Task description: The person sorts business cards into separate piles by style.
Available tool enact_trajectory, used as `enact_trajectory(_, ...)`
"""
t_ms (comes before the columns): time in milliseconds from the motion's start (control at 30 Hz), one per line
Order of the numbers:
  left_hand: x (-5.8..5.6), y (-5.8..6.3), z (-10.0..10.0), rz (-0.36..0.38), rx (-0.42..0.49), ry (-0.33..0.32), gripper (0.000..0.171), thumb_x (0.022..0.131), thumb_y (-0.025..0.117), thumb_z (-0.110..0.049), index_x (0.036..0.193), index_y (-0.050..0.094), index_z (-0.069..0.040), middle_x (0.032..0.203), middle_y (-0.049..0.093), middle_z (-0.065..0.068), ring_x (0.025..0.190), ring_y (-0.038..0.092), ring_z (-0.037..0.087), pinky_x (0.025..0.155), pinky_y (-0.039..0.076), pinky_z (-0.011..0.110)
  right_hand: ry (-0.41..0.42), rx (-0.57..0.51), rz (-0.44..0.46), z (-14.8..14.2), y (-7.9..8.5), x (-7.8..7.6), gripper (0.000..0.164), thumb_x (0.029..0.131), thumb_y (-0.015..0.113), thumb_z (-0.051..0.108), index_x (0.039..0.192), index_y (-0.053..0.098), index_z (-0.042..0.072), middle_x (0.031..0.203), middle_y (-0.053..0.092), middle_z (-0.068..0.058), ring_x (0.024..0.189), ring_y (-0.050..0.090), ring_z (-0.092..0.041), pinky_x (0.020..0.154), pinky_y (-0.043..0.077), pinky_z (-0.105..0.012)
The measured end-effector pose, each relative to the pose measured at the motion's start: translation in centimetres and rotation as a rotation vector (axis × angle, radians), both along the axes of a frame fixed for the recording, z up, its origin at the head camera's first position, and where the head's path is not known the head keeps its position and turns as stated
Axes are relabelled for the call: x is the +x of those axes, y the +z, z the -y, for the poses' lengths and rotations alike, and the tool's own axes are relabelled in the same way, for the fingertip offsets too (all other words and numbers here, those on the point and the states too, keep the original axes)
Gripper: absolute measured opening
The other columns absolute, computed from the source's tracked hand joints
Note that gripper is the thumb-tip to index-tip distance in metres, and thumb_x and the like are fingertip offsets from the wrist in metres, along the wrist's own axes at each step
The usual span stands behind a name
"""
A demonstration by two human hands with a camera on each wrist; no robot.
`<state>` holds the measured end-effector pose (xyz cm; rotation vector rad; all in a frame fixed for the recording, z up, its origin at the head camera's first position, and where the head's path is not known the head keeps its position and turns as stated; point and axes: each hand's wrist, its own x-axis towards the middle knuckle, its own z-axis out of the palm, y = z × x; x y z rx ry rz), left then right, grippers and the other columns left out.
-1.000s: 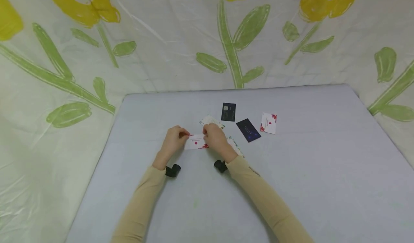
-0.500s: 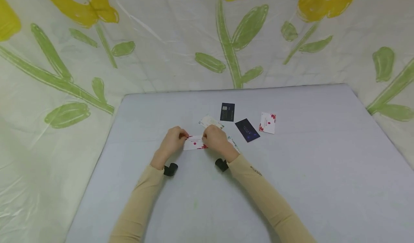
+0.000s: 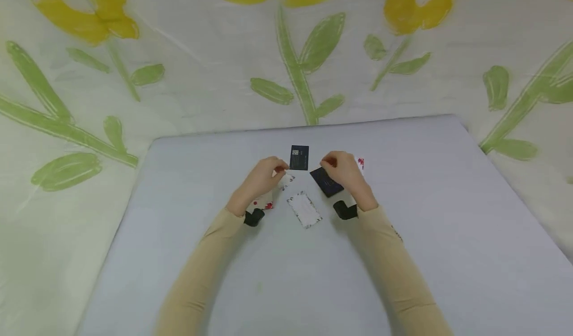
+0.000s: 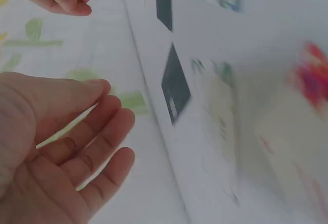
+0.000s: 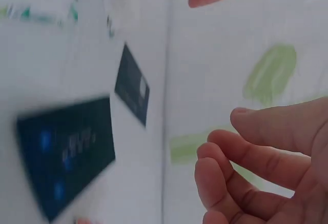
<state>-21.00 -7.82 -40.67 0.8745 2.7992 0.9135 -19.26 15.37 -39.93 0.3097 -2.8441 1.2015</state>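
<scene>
In the head view my left hand (image 3: 261, 181) hovers over a white card with red flowers (image 3: 268, 202) and a leaf-bordered white card (image 3: 288, 180), partly hiding both. Its thumb and fingers are loosely bent with nothing between them, as the left wrist view shows. My right hand (image 3: 343, 171) is above a dark blue card (image 3: 323, 183), covering part of it. In the right wrist view its fingers (image 5: 210, 175) are also relaxed and bare. Behind, between the hands, lies a dark card with a square code (image 3: 299, 157).
Another leaf-bordered white card (image 3: 304, 210) lies between the forearms. A second red-flowered white card (image 3: 360, 163) shows from behind my right hand. The pale table (image 3: 277, 276) ends at the back against a flower-painted sheet (image 3: 201, 77). Black wrist cameras (image 3: 254, 217) sit under both wrists.
Both hands have let go of the red-flowered white card and risen. The right hand has moved right to the dark blue card, uncovering the leaf-bordered card; the head view has shifted slightly.
</scene>
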Motion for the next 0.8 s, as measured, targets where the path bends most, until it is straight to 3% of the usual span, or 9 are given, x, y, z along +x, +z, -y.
enact_trajectory(133, -2.4, 0.4, -3.0, -0.007, 0.011, -0.136, 0.022, 0.092, 0.052, -0.001, 0.110, 0.063, 0.005, 0.103, 0.063, 0.015, 0.095, 0.058, 0.024, 0.085, 0.046, 0.032, -0.104, -0.022, 0.017, -2.2, 0.0, 0.4, 0.020, 0.091, 0.057, 0.012, 0.096, 0.066, -0.005, 0.087, 0.064, -0.018, 0.076, 0.058, -0.029, 0.068, 0.047, -0.039)
enact_trajectory(300, -4.5, 0.5, -5.6, 0.017, -0.023, -0.306, 0.028, 0.094, 0.047, 0.001, 0.120, 0.055, 0.007, 0.118, 0.057, 0.020, 0.107, 0.054, 0.029, 0.093, 0.042, 0.035, -0.200, -0.019, 0.046, -3.1, -1.0, 0.7, 0.022, 0.090, 0.057, 0.013, 0.095, 0.063, -0.008, 0.086, 0.062, -0.019, 0.078, 0.056, -0.029, 0.068, 0.046, -0.038)
enact_trajectory(500, -5.8, -0.4, -7.5, 0.076, -0.117, -0.377, 0.034, 0.095, 0.041, 0.004, 0.128, 0.050, 0.003, 0.129, 0.050, 0.016, 0.122, 0.044, 0.027, 0.103, 0.033, 0.033, -0.250, 0.117, 0.125, -1.5, -3.0, 0.7, 0.029, 0.088, 0.061, 0.018, 0.091, 0.056, -0.011, 0.081, 0.056, -0.019, 0.068, 0.050, -0.024, 0.059, 0.044, -0.035)
enact_trajectory(633, -6.0, -1.7, -8.6, 0.034, -0.171, -0.431, 0.038, 0.092, 0.040, 0.009, 0.128, 0.051, 0.002, 0.129, 0.049, 0.016, 0.125, 0.041, 0.027, 0.105, 0.030, 0.033, -0.249, 0.233, 0.173, 0.3, -3.8, 1.0, 0.043, 0.087, 0.065, 0.026, 0.092, 0.052, -0.014, 0.088, 0.056, -0.027, 0.077, 0.055, -0.034, 0.064, 0.047, -0.043)
enact_trajectory(733, -6.5, -3.1, -9.6, 0.004, -0.223, -0.481, 0.046, 0.087, 0.042, 0.013, 0.131, 0.049, 0.000, 0.130, 0.048, 0.016, 0.123, 0.042, 0.028, 0.104, 0.031, 0.035, -0.262, 0.295, 0.197, 1.4, -4.2, 1.0, 0.054, 0.085, 0.066, 0.033, 0.101, 0.050, -0.017, 0.097, 0.053, -0.033, 0.088, 0.055, -0.044, 0.072, 0.048, -0.052)
enact_trajectory(800, -9.7, -8.2, -10.5, -0.050, -0.226, -0.533, 0.053, 0.084, 0.044, 0.011, 0.133, 0.049, -0.006, 0.131, 0.046, 0.011, 0.122, 0.042, 0.026, 0.104, 0.031, 0.034, -0.282, 0.315, 0.212, 1.9, -4.3, 0.9, 0.061, 0.085, 0.065, 0.036, 0.109, 0.049, -0.017, 0.102, 0.052, -0.035, 0.092, 0.053, -0.047, 0.075, 0.046, -0.056)
